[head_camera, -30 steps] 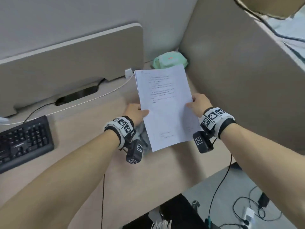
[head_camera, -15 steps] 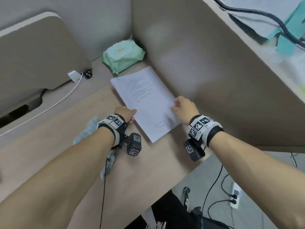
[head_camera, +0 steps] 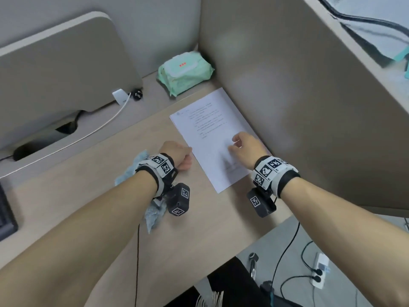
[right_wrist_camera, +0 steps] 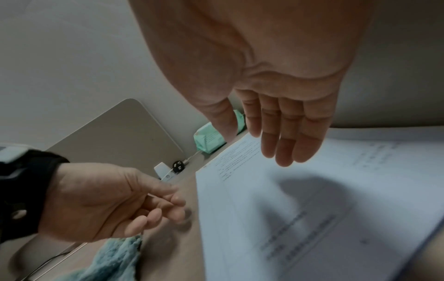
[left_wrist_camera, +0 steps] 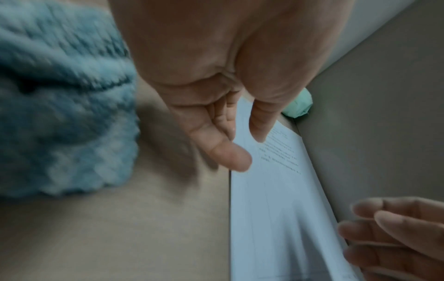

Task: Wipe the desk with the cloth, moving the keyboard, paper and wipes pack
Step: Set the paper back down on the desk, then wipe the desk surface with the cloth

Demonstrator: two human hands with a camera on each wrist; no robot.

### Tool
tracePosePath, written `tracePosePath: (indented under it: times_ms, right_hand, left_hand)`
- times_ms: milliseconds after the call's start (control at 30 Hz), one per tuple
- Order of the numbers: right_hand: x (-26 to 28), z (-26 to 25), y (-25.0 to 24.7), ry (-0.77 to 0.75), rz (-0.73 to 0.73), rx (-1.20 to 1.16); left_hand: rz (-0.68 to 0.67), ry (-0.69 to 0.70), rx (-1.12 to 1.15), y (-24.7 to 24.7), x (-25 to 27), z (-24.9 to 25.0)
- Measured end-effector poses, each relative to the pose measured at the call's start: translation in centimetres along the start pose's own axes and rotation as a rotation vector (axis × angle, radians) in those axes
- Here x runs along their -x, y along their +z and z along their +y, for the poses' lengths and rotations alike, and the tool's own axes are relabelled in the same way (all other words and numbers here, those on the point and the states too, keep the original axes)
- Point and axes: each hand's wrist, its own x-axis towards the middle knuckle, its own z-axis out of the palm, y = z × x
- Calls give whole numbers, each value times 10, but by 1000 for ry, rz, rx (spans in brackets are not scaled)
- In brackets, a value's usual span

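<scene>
The paper (head_camera: 212, 138) is laid flat on the counter (head_camera: 199, 229); both hands, left (head_camera: 177, 155) and right (head_camera: 245, 148), are relaxed, nothing gripped. Cloth (head_camera: 130, 171) and wipes pack (head_camera: 184, 73) are left untouched.

A light wooden desk (head_camera: 106, 196) is carrying a paper (head_camera: 212, 129) lying flat along its right edge, a green wipes pack (head_camera: 186, 74) sitting in the far right corner, a blue cloth (head_camera: 132, 169) lying mid-surface, and a keyboard (head_camera: 5, 216) sitting at the left edge.

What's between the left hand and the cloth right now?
Nothing visible. The cloth lies on the desk partly under the left wrist; the left hand is empty, just off the paper.
</scene>
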Motion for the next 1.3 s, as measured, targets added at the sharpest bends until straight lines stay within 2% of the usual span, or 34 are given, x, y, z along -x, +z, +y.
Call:
tracePosePath:
  times_ms: [167, 267, 333, 467, 533, 600, 767, 900, 933, 1033, 1100, 1167, 1300]
  right_hand:
    - [6, -52, 40, -109, -88, 57]
    - [19, -88, 75, -241, -163, 120]
    - [32, -112, 108, -384, -238, 233]
    - [63, -136, 179, -600, -384, 569]
    - [72, -135, 204, -667, -370, 731]
    - [68, -130, 216, -651, -315, 829]
    - [17, -98, 193, -429, -159, 740]
    - [3, -104, 189, -323, -98, 694]
    - [9, -111, 195, -355, -105, 720]
    - [42, -126, 230, -616, -220, 792]
    - [59, -126, 245, -684, -325, 774]
    - [56, -119, 242, -696, -345, 765]
    - [36, -116, 220, -599, -236, 671]
  left_hand:
    - [266, 183, -179, -74, 15, -16]
    - [461, 198, -334, -133, 22, -33]
    - [536, 168, -406, -172, 25, -55]
    - [476, 46, -602, -227, 24, -106]
    - [418, 24, -772, -241, 21, -130]
    - [381, 15, -893, -250, 19, -151]
    - [350, 85, -990, -249, 21, -172]
    - [345, 107, -959, -248, 23, -175]
    - [334, 107, -952, -249, 24, -175]
    - [299, 109, -943, -255, 27, -173]
    - [279, 112, -946, -259, 29, -173]
    - [266, 112, -941, -261, 31, -174]
    - [268, 119, -905, -265, 35, -173]
